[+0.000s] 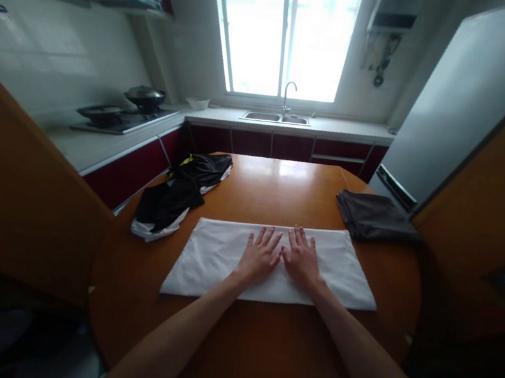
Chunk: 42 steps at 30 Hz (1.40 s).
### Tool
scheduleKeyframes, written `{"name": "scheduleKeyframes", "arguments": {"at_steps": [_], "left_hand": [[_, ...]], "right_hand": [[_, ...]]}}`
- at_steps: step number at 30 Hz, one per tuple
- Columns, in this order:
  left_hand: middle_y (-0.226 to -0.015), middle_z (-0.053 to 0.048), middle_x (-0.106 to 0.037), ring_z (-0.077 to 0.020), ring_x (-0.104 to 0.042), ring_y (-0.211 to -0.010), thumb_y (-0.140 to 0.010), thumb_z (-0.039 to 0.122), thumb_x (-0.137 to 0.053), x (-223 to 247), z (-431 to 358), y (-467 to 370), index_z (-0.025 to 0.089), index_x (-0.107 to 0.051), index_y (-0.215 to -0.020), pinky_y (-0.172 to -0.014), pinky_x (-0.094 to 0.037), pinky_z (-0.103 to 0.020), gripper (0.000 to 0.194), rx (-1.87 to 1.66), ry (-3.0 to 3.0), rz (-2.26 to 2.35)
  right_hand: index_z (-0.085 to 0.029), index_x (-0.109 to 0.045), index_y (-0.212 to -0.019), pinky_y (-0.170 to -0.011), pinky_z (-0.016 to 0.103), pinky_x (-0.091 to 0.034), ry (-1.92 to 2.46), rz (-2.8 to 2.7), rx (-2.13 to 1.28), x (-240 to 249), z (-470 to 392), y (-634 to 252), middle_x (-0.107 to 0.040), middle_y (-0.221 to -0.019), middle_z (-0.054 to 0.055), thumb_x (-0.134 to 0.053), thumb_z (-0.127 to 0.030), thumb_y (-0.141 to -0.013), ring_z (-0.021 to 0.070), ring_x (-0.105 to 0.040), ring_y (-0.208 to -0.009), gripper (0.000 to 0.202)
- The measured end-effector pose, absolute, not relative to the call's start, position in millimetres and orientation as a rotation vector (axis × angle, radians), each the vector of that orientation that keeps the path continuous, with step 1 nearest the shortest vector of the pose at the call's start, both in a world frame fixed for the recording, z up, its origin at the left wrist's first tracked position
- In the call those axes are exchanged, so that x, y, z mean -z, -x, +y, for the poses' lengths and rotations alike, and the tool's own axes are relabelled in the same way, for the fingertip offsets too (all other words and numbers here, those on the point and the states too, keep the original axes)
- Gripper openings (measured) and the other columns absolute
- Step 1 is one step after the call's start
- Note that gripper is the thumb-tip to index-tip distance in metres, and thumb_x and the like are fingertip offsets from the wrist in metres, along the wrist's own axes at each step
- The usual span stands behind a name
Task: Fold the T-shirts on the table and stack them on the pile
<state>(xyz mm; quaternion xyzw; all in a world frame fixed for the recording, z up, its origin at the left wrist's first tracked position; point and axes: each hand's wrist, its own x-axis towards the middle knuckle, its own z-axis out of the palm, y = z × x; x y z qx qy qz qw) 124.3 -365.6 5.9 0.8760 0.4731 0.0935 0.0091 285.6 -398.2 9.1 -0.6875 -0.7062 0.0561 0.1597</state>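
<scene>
A white cloth (211, 259), folded into a wide flat rectangle, lies across the wooden table in front of me. My left hand (260, 256) rests flat near its middle, fingers spread and pointing away from me. Close beside it, my right hand (303, 259) also presses palm down on the cloth with its fingers stretched out. The two thumbs almost meet. Neither hand grips anything. Some faint creases run over the cloth, and what kind of textile item it is cannot be made out.
Black-and-white garments (174, 195) with a yellow patch lie at the table's left. A folded dark grey cloth (376, 217) sits at the right. The wooden table (277, 183) has rounded ends. Beyond it are a sink (276, 118), a stove (121, 119) and a fridge (455, 107).
</scene>
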Motion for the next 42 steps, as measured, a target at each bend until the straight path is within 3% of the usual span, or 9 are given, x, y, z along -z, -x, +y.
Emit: {"name": "scheduleKeyframes", "arguments": {"at_steps": [22,25,28,31,34,39,42], "left_hand": [[-0.166,-0.008,-0.024,-0.0312,-0.018,-0.154,-0.102,0.045,-0.036,-4,-356,-124,0.026,-0.037,-0.157,-0.122,-0.016,-0.058,0.058,-0.173,-2.728,1.437],[-0.164,-0.009,-0.03,-0.0305,-0.023,-0.153,-0.102,0.042,-0.04,-5,-356,-125,0.023,-0.042,-0.154,-0.122,-0.019,-0.057,0.055,-0.268,-2.683,1.426],[-0.158,-0.011,-0.042,-0.0251,-0.037,-0.148,-0.098,0.035,-0.044,-14,-344,-115,0.018,-0.046,-0.15,-0.121,-0.03,-0.047,0.054,-0.462,-2.586,1.393],[-0.143,-0.011,-0.059,-0.0214,-0.056,-0.133,-0.093,0.033,-0.049,-34,-318,-79,0.015,-0.054,-0.141,-0.115,-0.041,-0.034,0.052,-0.592,-2.494,1.396],[-0.127,-0.009,-0.07,-0.0233,-0.066,-0.118,-0.088,0.033,-0.057,-57,-292,-17,0.017,-0.063,-0.129,-0.104,-0.05,-0.032,0.044,-0.568,-2.332,1.683],[-0.099,-0.011,-0.075,-0.026,-0.071,-0.092,-0.081,0.037,-0.064,-70,-303,92,0.013,-0.07,-0.104,-0.079,-0.054,-0.029,0.034,-0.411,-2.015,1.986],[-0.091,-0.009,-0.074,-0.027,-0.07,-0.087,-0.076,0.042,-0.069,-59,-334,128,0.013,-0.069,-0.097,-0.072,-0.052,-0.029,0.036,-0.481,-1.807,2.008]], "right_hand": [[-0.01,-0.037,-0.155,-0.124,0.048,-0.012,2.058,-1.836,-0.216,-14,-398,-303,-0.027,-0.165,0.016,-0.038,-0.036,-0.1,0.0248,-0.019,-0.154,0.06],[-0.012,-0.038,-0.154,-0.123,0.048,-0.013,2.044,-1.812,-0.211,-12,-397,-304,-0.028,-0.164,0.015,-0.038,-0.036,-0.1,0.024,-0.02,-0.154,0.059],[-0.013,-0.04,-0.153,-0.123,0.047,-0.014,2.031,-1.784,-0.214,-12,-395,-306,-0.029,-0.164,0.014,-0.038,-0.035,-0.1,0.0232,-0.02,-0.154,0.057],[-0.012,-0.041,-0.152,-0.123,0.045,-0.015,2.016,-1.758,-0.209,-13,-393,-310,-0.029,-0.164,0.014,-0.039,-0.031,-0.1,0.0224,-0.02,-0.154,0.056],[-0.011,-0.044,-0.151,-0.123,0.045,-0.016,1.993,-1.719,-0.193,-12,-392,-315,-0.03,-0.164,0.014,-0.04,-0.028,-0.098,0.023,-0.022,-0.153,0.055],[-0.01,-0.051,-0.145,-0.121,0.048,-0.022,1.934,-1.668,-0.152,-2,-390,-321,-0.038,-0.159,0.018,-0.043,-0.025,-0.096,0.0271,-0.029,-0.15,0.052],[-0.009,-0.057,-0.139,-0.119,0.048,-0.028,1.855,-1.664,-0.104,6,-387,-323,-0.045,-0.154,0.02,-0.045,-0.025,-0.094,0.0294,-0.035,-0.147,0.049]]}}
